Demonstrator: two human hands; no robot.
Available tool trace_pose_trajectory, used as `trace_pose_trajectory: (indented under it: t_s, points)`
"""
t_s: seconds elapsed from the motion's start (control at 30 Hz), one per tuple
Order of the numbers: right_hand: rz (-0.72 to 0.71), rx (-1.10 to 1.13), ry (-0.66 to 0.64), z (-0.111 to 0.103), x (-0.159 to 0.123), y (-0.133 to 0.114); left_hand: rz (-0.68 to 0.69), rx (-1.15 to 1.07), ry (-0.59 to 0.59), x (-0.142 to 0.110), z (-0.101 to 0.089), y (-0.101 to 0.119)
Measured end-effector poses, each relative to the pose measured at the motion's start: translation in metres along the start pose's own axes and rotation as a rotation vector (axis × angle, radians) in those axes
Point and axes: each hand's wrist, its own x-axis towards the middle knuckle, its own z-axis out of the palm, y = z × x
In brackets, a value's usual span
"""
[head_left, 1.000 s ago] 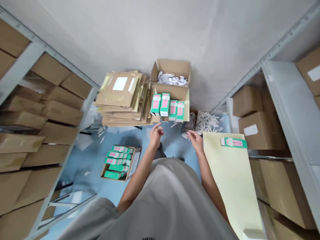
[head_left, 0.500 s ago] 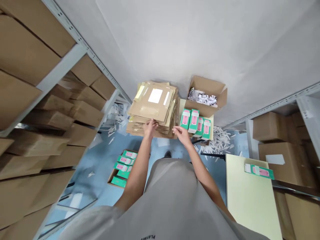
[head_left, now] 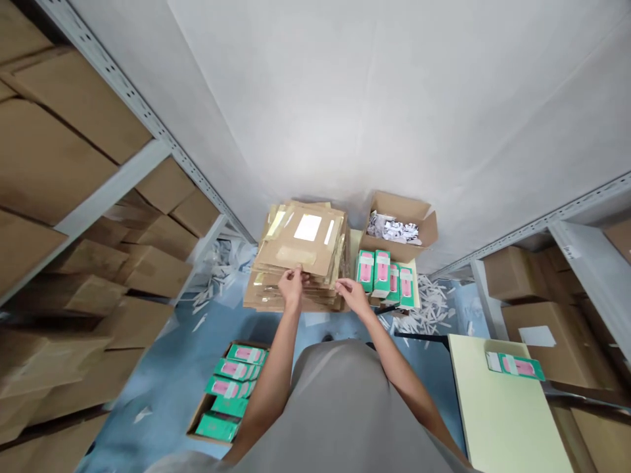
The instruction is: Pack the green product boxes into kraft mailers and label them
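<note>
A stack of flattened cardboard boxes (head_left: 302,253) with strips of yellowish tape lies in front of me, its top piece bearing a white label (head_left: 307,227). At the near edge of that top piece, my left hand (head_left: 292,286) is closed, with the fingertips pinching the cardboard. My right hand (head_left: 353,295) is at the stack's near right corner, its thumb and forefinger pressed together. Whether anything is between those fingers is too small to tell. Just right of this hand stand several green boxes with pink pictures (head_left: 381,272).
An open carton (head_left: 398,246) holding white pieces stands behind the green boxes. More green boxes fill a carton (head_left: 207,412) on the floor at left. A pale table (head_left: 507,407) carries one green box (head_left: 516,365). Loaded shelves flank both sides; white strips (head_left: 428,309) litter the floor.
The view has tilted upward, so the stack and boxes appear lower. Both hands remain at the near edge of the stack, with little movement relative to it.
</note>
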Motion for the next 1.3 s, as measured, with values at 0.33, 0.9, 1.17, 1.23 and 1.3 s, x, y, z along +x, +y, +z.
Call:
trace_pose_trajectory:
  t_s: [0.33,0.9,1.17,1.23,1.3]
  points:
    - [-0.307,0.086,0.503,-0.093,-0.030,-0.077,0.218,-0.200,-0.289,-0.013,0.005,0.081]
    - [-0.293,0.256,1.545,-0.228,-0.358,0.017,0.158,0.225,-1.339,-0.268,0.247,-0.058]
    - [-0.111,0.087,1.791,-0.309,-0.477,0.122,0.127,0.419,-1.663,-0.454,0.301,-0.190]
    - [-0.039,0.067,1.814,-0.332,-0.500,0.149,0.162,0.503,-1.722,-0.493,0.309,-0.224]
    - [0.021,0.069,1.805,-0.349,-0.521,0.176,0.227,0.591,-1.803,-0.524,0.312,-0.253]
